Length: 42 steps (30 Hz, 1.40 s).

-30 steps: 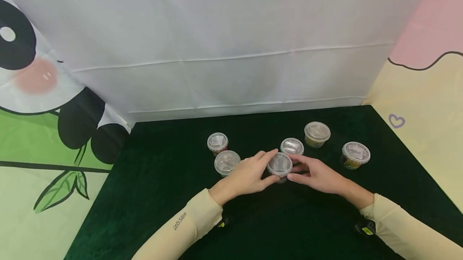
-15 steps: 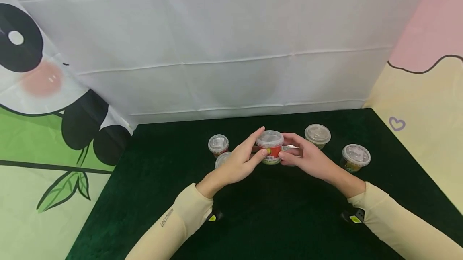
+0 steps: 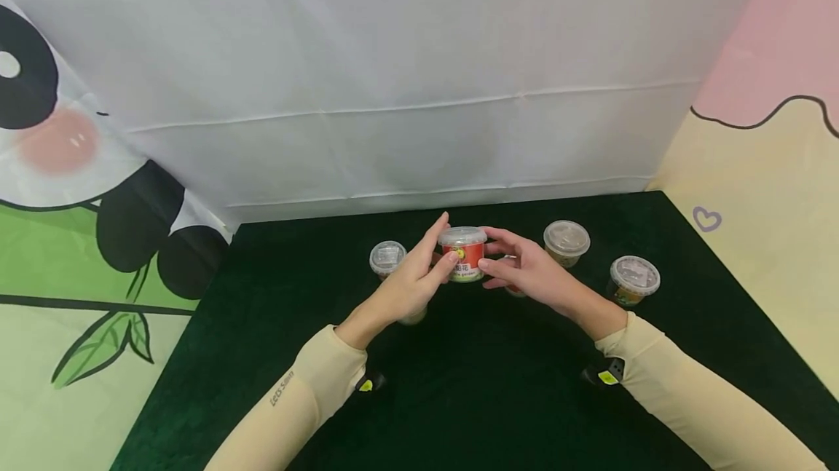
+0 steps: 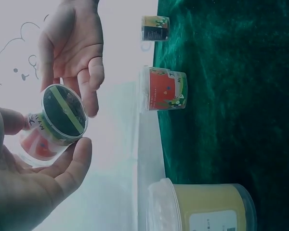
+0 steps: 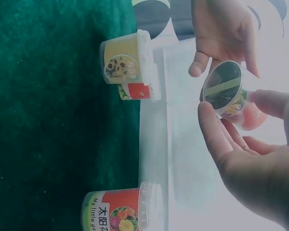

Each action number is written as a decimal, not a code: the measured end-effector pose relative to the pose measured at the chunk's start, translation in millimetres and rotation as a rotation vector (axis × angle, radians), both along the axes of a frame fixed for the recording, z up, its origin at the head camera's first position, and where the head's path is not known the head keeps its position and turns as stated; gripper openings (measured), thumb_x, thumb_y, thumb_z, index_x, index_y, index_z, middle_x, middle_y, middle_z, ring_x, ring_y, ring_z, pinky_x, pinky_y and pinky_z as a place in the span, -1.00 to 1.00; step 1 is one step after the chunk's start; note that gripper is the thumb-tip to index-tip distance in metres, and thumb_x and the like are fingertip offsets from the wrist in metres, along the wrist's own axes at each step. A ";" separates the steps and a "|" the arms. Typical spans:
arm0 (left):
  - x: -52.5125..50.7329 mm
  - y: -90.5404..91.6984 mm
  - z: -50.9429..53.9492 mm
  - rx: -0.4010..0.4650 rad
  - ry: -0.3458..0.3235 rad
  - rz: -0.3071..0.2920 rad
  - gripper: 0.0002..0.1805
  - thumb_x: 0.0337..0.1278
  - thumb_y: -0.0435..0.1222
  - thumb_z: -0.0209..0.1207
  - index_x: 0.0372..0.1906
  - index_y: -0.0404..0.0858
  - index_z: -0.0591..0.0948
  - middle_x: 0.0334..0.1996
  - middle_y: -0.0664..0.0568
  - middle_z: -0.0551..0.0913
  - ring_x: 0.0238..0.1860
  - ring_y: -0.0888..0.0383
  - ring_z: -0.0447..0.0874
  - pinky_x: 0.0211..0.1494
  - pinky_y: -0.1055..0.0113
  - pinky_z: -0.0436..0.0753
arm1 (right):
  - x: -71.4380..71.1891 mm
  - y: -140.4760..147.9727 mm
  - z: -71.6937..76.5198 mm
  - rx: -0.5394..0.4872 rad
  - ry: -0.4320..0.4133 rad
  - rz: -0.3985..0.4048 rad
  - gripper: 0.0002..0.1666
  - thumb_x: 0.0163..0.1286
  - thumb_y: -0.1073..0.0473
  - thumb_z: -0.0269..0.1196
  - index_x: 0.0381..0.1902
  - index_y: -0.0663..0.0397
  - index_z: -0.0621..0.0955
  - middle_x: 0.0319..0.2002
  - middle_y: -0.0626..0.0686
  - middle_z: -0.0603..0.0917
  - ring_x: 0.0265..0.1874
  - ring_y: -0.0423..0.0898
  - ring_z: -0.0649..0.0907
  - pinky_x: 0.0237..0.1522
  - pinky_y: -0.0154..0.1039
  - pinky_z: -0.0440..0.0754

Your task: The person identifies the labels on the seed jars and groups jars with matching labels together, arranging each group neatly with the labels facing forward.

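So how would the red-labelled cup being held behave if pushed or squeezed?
The red-labelled cup is probably stiff: no dent shows where the left hand and right hand hold it. Its smooth, clear plastic could be slippery. On its side, it would likely roll, given its round walls.

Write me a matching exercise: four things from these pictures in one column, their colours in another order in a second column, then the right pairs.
1. Lidded plastic tub held by left hand and right hand
2. Tablecloth
3. Left sleeve
4. Back wall cloth

A. Pale yellow
B. Whitish
C. Dark green
D. Red label

Pairs: 1-D, 2-C, 3-A, 4-B
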<state>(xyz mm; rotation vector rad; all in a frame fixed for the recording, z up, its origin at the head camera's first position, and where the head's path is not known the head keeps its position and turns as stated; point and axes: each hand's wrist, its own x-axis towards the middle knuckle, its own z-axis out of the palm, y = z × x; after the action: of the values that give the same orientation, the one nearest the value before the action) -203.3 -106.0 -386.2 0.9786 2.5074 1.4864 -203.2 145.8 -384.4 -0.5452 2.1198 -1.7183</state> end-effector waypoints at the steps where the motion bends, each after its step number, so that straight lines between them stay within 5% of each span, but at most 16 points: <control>1: 0.3 -0.4 0.1 0.001 0.003 0.005 -0.26 0.62 -0.14 -0.06 0.66 -0.06 -0.13 0.54 -0.10 0.15 0.00 0.04 0.64 -0.03 0.24 0.70 | -0.6 -0.3 0.8 0.007 0.001 0.002 -0.18 0.56 0.03 0.20 0.61 0.05 0.12 0.35 0.28 0.41 0.03 0.19 0.71 -0.08 -0.09 0.67; 11: 2.3 -7.6 -6.1 0.004 -0.024 0.037 -0.26 0.60 -0.13 -0.03 0.65 -0.04 -0.10 0.42 -0.14 0.26 -0.10 0.02 0.65 -0.08 0.10 0.72 | -5.4 -7.6 1.4 0.053 0.042 0.031 -0.21 0.58 0.01 0.17 0.61 0.04 0.14 0.36 0.27 0.44 0.02 0.26 0.70 -0.49 -0.29 0.52; 16: 1.0 -6.1 -7.6 -0.009 0.003 0.039 -0.26 0.59 -0.11 -0.01 0.64 -0.06 -0.07 0.39 -0.12 0.29 -0.12 0.03 0.65 -0.12 0.22 0.71 | -7.2 -6.6 -1.1 0.045 0.045 0.039 -0.21 0.59 0.00 0.16 0.61 0.04 0.14 0.37 0.27 0.43 0.03 0.29 0.69 -0.59 -0.29 0.42; 19: 0.3 -4.1 -7.2 -0.013 0.015 0.034 -0.26 0.58 -0.07 -0.01 0.64 -0.07 -0.06 0.41 -0.10 0.27 -0.01 0.06 0.62 -0.04 0.25 0.69 | -7.3 -4.2 -1.7 0.037 0.047 0.036 -0.21 0.59 0.01 0.15 0.61 0.07 0.13 0.37 0.29 0.41 0.02 0.27 0.70 -0.54 -0.27 0.50; 25: 0.0 -5.7 -4.9 -0.031 0.050 0.036 -0.26 0.59 -0.05 -0.03 0.64 -0.08 -0.06 0.47 -0.11 0.21 0.17 0.01 0.52 0.16 0.14 0.63 | -8.0 -5.6 0.7 -0.005 0.063 0.049 -0.22 0.59 0.06 0.16 0.60 0.12 0.14 0.38 0.32 0.39 0.02 0.27 0.69 -0.06 -0.16 0.72; 33: 1.7 -14.7 -2.0 -0.044 0.104 0.052 -0.30 0.63 -0.14 -0.12 0.66 -0.10 -0.10 0.42 -0.18 0.23 0.10 -0.03 0.52 0.08 0.09 0.63 | -11.2 -14.0 2.8 -0.027 0.082 0.058 -0.26 0.60 0.10 0.14 0.59 0.11 0.16 0.39 0.24 0.35 0.07 0.13 0.68 -0.09 -0.18 0.72; 36: 1.6 -15.3 -0.9 -0.050 0.110 0.056 -0.31 0.63 -0.14 -0.13 0.65 -0.11 -0.09 0.42 -0.20 0.22 0.13 -0.05 0.51 0.16 0.05 0.61 | -10.7 -15.1 3.5 -0.004 0.085 0.042 -0.29 0.61 0.08 0.12 0.59 0.07 0.17 0.37 0.20 0.38 0.02 0.12 0.69 -0.38 -0.31 0.65; 38: 2.5 -15.9 -0.5 -0.050 0.113 0.058 -0.31 0.63 -0.14 -0.12 0.65 -0.12 -0.07 0.42 -0.20 0.22 0.17 -0.07 0.49 0.22 0.02 0.58 | -10.4 -16.3 2.9 0.004 0.100 0.041 -0.30 0.61 0.09 0.12 0.58 0.07 0.18 0.36 0.20 0.39 0.01 0.12 0.68 -0.39 -0.30 0.63; 42: 4.8 -17.2 -1.7 -0.047 0.112 0.063 -0.32 0.63 -0.15 -0.10 0.65 -0.12 -0.04 0.42 -0.21 0.24 0.15 -0.08 0.51 0.20 0.02 0.59 | -7.9 -19.4 0.3 -0.006 0.133 0.047 -0.29 0.61 0.11 0.12 0.58 0.12 0.17 0.37 0.24 0.38 0.07 0.16 0.61 -0.05 -0.10 0.71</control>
<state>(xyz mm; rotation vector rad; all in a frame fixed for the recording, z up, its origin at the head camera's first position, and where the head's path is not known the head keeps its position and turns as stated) -198.5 -123.2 -387.9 1.0117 2.6608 1.4203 -211.1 126.5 -384.2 -0.7235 2.1732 -1.7065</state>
